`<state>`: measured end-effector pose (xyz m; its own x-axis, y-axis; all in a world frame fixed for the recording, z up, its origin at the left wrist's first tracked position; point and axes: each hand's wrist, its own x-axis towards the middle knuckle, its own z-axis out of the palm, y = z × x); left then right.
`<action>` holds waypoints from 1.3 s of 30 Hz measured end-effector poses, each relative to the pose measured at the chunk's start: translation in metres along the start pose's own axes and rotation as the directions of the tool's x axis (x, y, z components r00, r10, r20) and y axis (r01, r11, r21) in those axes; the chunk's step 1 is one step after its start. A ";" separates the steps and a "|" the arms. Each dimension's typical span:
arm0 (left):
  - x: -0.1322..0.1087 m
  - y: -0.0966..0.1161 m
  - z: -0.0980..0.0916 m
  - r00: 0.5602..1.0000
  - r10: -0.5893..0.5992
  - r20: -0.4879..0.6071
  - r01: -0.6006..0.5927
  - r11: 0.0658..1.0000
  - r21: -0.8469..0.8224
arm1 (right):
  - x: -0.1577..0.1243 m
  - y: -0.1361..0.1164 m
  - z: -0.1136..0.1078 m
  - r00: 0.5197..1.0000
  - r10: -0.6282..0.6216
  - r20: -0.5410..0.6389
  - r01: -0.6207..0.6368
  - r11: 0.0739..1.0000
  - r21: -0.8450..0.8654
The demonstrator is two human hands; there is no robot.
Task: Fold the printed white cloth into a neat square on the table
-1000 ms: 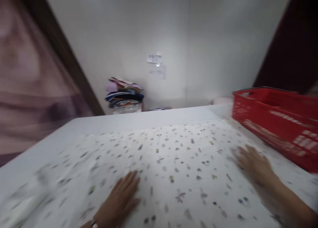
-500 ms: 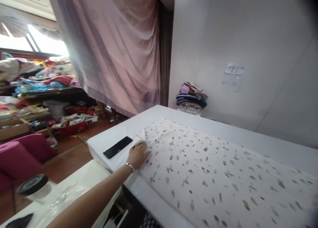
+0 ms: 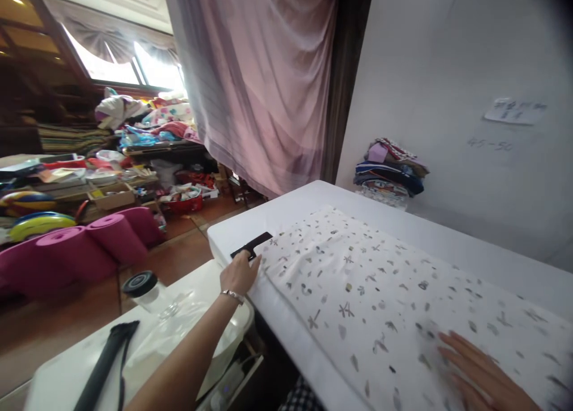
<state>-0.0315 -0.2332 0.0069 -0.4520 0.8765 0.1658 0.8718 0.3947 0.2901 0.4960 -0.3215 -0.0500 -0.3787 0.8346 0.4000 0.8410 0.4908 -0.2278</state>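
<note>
A white cloth (image 3: 385, 279) printed with small grey, brown and olive shapes lies spread along the white table (image 3: 286, 205). My left hand (image 3: 239, 272), a metal bracelet at its wrist, is closed on the cloth's near left corner at the table edge. Beneath that corner and partly covered by it lies a black phone (image 3: 258, 242). At the lower right, my right hand (image 3: 478, 369) rests flat on the cloth with its fingers apart. Slight blur softens its fingertips.
A lower white surface (image 3: 67, 363) at the left bears a black-lidded jar (image 3: 145, 288), clear plastic and a black strip-like item (image 3: 105, 363). Folded fabrics (image 3: 389, 172) are stacked by the wall. Pink rolls (image 3: 107, 238) stand on the floor beyond, near a hanging curtain (image 3: 268, 76).
My left hand has drawn the cloth's corner toward the near table edge, over part of the phone. My right hand has come into view on the cloth. The view has turned left.
</note>
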 end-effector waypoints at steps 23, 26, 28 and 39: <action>0.031 0.078 0.004 0.987 -0.141 0.071 0.097 0.182 -0.979 | 0.155 -0.182 0.060 0.909 -0.006 0.416 -0.270 0.754 0.599; 0.006 0.116 -0.004 0.986 0.112 -0.127 -0.157 0.315 -0.936 | 0.176 -0.166 0.045 0.849 0.342 0.403 -0.513 0.347 0.785; -0.020 0.145 -0.006 0.912 0.352 -0.211 -0.350 0.398 -0.848 | 0.190 -0.153 0.033 0.793 0.432 0.429 -0.481 0.011 0.877; -0.096 0.185 0.032 0.505 0.858 0.093 -0.630 0.440 -0.641 | 0.156 -0.122 0.043 0.689 0.458 0.561 -0.414 -0.387 0.824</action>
<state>0.1790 -0.2361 0.0144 0.5378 0.8067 0.2451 0.5468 -0.5550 0.6269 0.3177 -0.2401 0.0021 -0.0928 0.9404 -0.3270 -0.4876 -0.3293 -0.8086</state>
